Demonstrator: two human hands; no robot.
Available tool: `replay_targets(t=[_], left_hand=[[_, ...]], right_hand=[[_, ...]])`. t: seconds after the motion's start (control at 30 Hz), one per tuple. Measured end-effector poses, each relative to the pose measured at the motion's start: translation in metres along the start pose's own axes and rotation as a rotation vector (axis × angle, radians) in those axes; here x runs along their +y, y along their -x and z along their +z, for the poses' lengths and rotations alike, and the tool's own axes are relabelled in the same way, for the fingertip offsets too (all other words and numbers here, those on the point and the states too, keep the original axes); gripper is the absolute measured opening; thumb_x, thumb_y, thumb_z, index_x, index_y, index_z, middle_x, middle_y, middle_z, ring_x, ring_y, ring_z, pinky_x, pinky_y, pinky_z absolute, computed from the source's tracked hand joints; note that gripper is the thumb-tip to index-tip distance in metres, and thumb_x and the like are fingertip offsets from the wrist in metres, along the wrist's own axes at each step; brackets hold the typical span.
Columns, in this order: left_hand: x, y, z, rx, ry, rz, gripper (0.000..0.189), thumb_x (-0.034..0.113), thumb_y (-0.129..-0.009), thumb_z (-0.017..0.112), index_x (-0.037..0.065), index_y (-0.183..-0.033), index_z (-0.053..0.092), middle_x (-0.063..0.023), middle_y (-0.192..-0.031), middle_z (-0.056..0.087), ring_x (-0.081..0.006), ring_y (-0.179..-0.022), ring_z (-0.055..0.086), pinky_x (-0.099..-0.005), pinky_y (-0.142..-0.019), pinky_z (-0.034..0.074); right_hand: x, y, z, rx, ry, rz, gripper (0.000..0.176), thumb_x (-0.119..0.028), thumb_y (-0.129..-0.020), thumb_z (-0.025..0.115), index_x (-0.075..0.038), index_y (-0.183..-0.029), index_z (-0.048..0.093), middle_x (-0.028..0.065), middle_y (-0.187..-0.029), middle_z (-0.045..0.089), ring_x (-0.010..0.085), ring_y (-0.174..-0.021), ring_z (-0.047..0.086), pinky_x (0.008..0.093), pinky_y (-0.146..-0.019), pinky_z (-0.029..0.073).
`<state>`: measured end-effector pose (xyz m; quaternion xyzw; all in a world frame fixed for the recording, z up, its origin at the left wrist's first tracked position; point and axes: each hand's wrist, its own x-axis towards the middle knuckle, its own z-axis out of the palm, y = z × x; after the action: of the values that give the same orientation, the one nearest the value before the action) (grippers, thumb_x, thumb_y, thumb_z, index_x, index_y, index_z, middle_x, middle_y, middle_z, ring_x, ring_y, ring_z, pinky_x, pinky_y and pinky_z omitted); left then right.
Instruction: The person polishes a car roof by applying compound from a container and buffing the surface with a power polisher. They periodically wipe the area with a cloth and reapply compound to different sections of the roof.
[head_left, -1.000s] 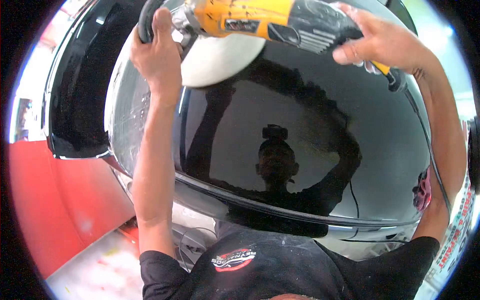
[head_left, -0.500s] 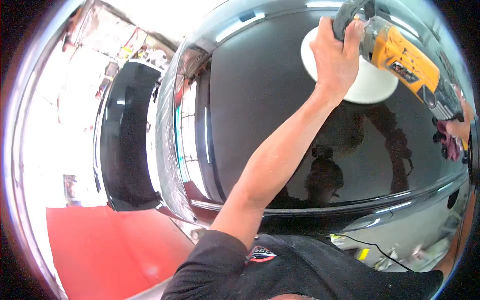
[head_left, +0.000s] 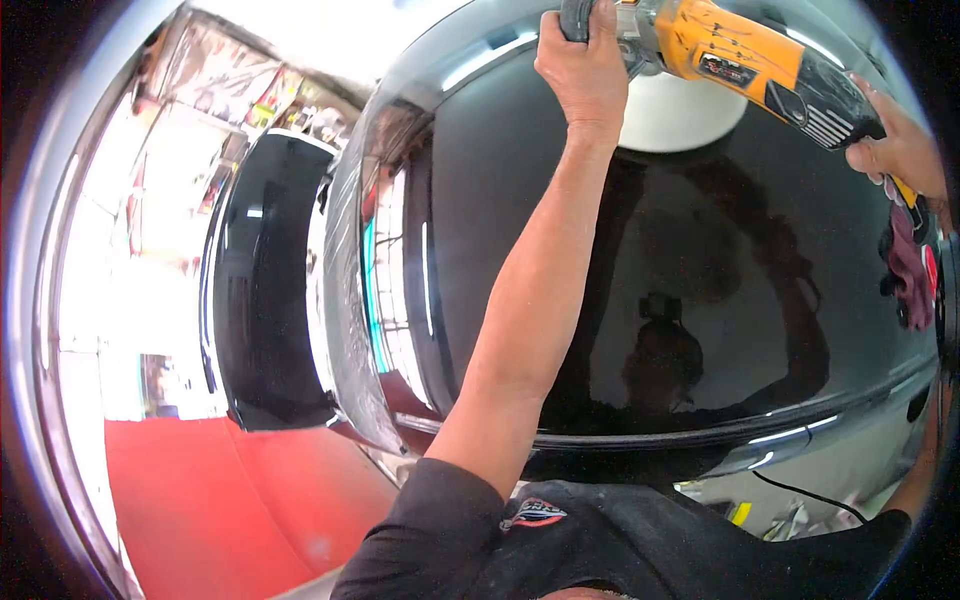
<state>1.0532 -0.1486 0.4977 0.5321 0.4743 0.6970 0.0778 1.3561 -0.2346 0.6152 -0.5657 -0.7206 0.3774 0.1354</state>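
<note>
A yellow and black polisher (head_left: 735, 50) lies across the upper right of the view, its round white pad (head_left: 680, 115) against a glossy black car panel (head_left: 500, 170). My left hand (head_left: 588, 80) is wrapped round the black front handle at the top edge. At the far right, my right hand (head_left: 900, 150) grips the rear end of the machine; part of that hand is cut by the dark rim of the view. Reflections of my arms and head show in the shiny panel.
A maroon cloth (head_left: 908, 265) lies at the panel's right side. Clear plastic film (head_left: 350, 280) covers the left edge. Another curved black panel (head_left: 265, 280) stands further left, above a red surface (head_left: 230, 510). A black cord (head_left: 810, 492) runs low on the right.
Both hands have moved the polisher left and toward the top of the view. The pad has slid along the panel with it. More of my right hand shows now.
</note>
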Motion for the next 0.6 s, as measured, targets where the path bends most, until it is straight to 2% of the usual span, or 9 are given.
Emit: replay_targets(t=[0.1, 0.2, 0.3, 0.33, 0.37, 0.4, 0.43, 0.5, 0.6], left_hand=[[-0.028, -0.011, -0.054, 0.118, 0.076, -0.042, 0.042, 0.037, -0.093, 0.071, -0.005, -0.096, 0.067, -0.0224, -0.076, 0.066, -0.0355, -0.070, 0.065, -0.0445, -0.067, 0.049], [-0.039, -0.015, -0.111, 0.217, 0.171, -0.083, 0.036, 0.029, -0.096, 0.072, -0.001, -0.086, 0.055, -0.0041, -0.070, 0.056, -0.0142, -0.066, 0.049, -0.0325, -0.063, 0.044], [-0.063, -0.012, -0.175, 0.321, 0.100, 0.011, 0.028, 0.026, -0.097, 0.072, 0.001, -0.095, 0.060, -0.0010, -0.081, 0.063, -0.0081, -0.071, 0.052, -0.0263, -0.062, 0.045], [-0.056, -0.003, -0.199, 0.319, 0.170, -0.065, 0.024, 0.023, -0.097, 0.072, 0.002, -0.098, 0.061, -0.0011, -0.082, 0.064, -0.0061, -0.067, 0.052, -0.0247, -0.056, 0.044], [-0.060, 0.003, -0.221, 0.392, 0.006, 0.103, 0.024, 0.025, -0.097, 0.072, 0.003, -0.098, 0.061, 0.0003, -0.077, 0.062, -0.0048, -0.057, 0.050, -0.0237, -0.045, 0.039], [-0.057, 0.013, -0.244, 0.406, 0.021, 0.043, 0.024, 0.025, -0.098, 0.071, 0.004, -0.098, 0.061, 0.0010, -0.074, 0.061, -0.0046, -0.052, 0.048, -0.0237, -0.042, 0.036], [-0.050, 0.025, -0.267, 0.419, 0.038, -0.020, 0.023, 0.026, -0.098, 0.071, 0.004, -0.098, 0.062, 0.0018, -0.071, 0.059, -0.0045, -0.048, 0.046, -0.0236, -0.038, 0.034], [-0.033, 0.042, -0.305, 0.539, -0.062, -0.122, 0.018, 0.018, -0.097, 0.072, 0.004, -0.093, 0.062, 0.0037, -0.074, 0.057, -0.0055, -0.065, 0.050, -0.0255, -0.056, 0.041], [-0.010, 0.064, -0.354, 0.561, -0.028, -0.170, 0.017, 0.020, -0.098, 0.071, 0.005, -0.097, 0.062, 0.0037, -0.067, 0.055, -0.0043, -0.052, 0.047, -0.0238, -0.044, 0.035]], right_hand=[[-0.015, -0.071, -0.006, -0.095, -0.030, 0.030, 0.044, -0.021, -0.083, 0.083, -0.007, -0.115, 0.056, 0.0021, -0.069, 0.062, 0.0103, -0.051, 0.057, 0.0243, -0.045, 0.045], [-0.078, -0.078, 0.033, -0.215, 0.239, -0.080, 0.049, -0.025, -0.083, 0.083, -0.009, -0.120, 0.054, 0.0029, -0.068, 0.062, 0.0109, -0.051, 0.058, 0.0247, -0.045, 0.046], [-0.106, -0.090, 0.075, -0.070, 0.303, -0.084, 0.103, -0.023, -0.075, 0.085, -0.001, -0.158, 0.029, 0.0123, -0.134, 0.056, 0.0228, -0.119, 0.056, 0.0319, -0.106, 0.042], [-0.114, -0.095, 0.089, -0.080, 0.342, -0.162, 0.102, -0.026, -0.075, 0.085, -0.002, -0.157, 0.030, 0.0119, -0.131, 0.058, 0.0211, -0.113, 0.058, 0.0318, -0.098, 0.045], [-0.121, -0.100, 0.103, -0.092, 0.379, -0.242, 0.101, -0.029, -0.075, 0.084, -0.003, -0.157, 0.032, 0.0115, -0.127, 0.060, 0.0195, -0.106, 0.060, 0.0317, -0.089, 0.048], [-0.127, -0.103, 0.115, -0.099, 0.410, -0.319, 0.100, -0.032, -0.074, 0.084, -0.004, -0.156, 0.033, 0.0112, -0.124, 0.062, 0.0178, -0.100, 0.063, 0.0316, -0.081, 0.051], [-0.142, -0.100, 0.128, -0.152, 0.398, -0.346, 0.097, -0.027, -0.074, 0.083, -0.004, -0.155, 0.034, 0.0107, -0.121, 0.062, 0.0188, -0.101, 0.061, 0.0316, -0.086, 0.050], [-0.172, -0.097, 0.154, -0.259, 0.369, -0.396, 0.093, -0.018, -0.073, 0.083, -0.004, -0.152, 0.037, 0.0097, -0.116, 0.063, 0.0206, -0.103, 0.059, 0.0315, -0.097, 0.047], [-0.198, -0.096, 0.193, -0.350, 0.455, -0.525, 0.081, -0.018, -0.074, 0.083, -0.005, -0.143, 0.044, 0.0131, -0.113, 0.064, 0.0268, -0.107, 0.061, 0.0344, -0.100, 0.045]])
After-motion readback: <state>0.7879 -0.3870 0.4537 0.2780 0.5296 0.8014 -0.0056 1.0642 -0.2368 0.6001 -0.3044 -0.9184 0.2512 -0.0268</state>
